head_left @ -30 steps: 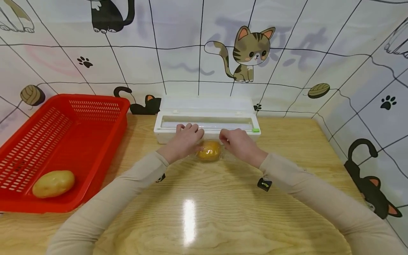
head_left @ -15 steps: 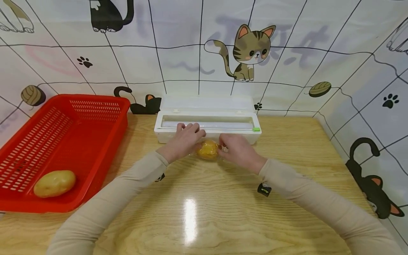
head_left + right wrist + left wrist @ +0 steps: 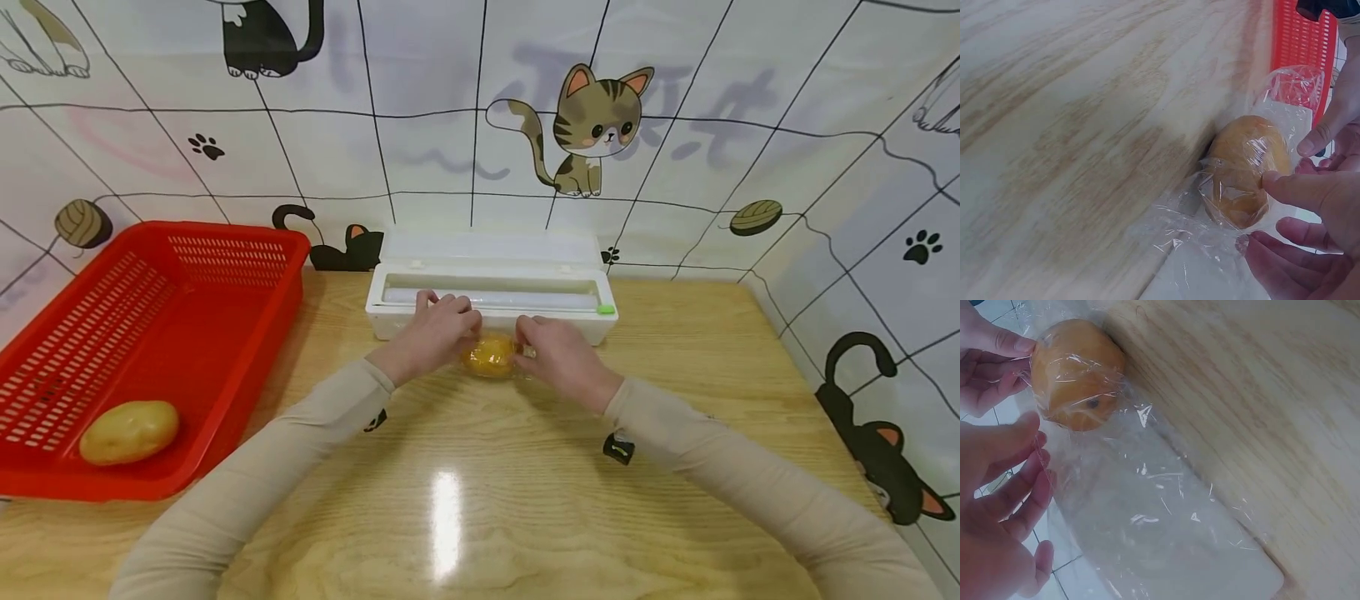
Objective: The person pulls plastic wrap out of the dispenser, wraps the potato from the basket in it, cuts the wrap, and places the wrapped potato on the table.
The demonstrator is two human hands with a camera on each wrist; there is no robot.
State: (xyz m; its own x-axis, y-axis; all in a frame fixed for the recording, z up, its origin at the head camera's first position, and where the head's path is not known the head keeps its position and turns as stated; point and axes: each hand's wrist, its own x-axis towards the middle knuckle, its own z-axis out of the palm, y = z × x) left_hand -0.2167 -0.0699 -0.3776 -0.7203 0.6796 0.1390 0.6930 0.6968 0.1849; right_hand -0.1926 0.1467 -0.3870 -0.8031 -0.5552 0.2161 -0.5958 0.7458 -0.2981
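Observation:
A rounded yellow-orange item (image 3: 489, 355), its exact kind unclear, sits wrapped in clear cling film (image 3: 1141, 469) against the front of a white cling film dispenser (image 3: 420, 323). A dark spot shows on the item (image 3: 1079, 375) in the left wrist view. My left hand (image 3: 438, 331) pinches the film on the item's left between thumb and fingers. On the other side, my right hand (image 3: 562, 354) holds film close against the item, the thumb touching it in the right wrist view. Loose film spreads out to both sides. The dispenser's lid is raised, showing the roll (image 3: 525, 300).
A red plastic basket (image 3: 277, 333) stands at the left with a potato (image 3: 129, 432) in it. The wooden table (image 3: 525, 500) meets a cat-patterned wall covering (image 3: 420, 158) behind the dispenser and at the right.
My right hand has come slightly down and inward, closer to the wrapped item, and now gathers film at its right side. The left hand has barely moved.

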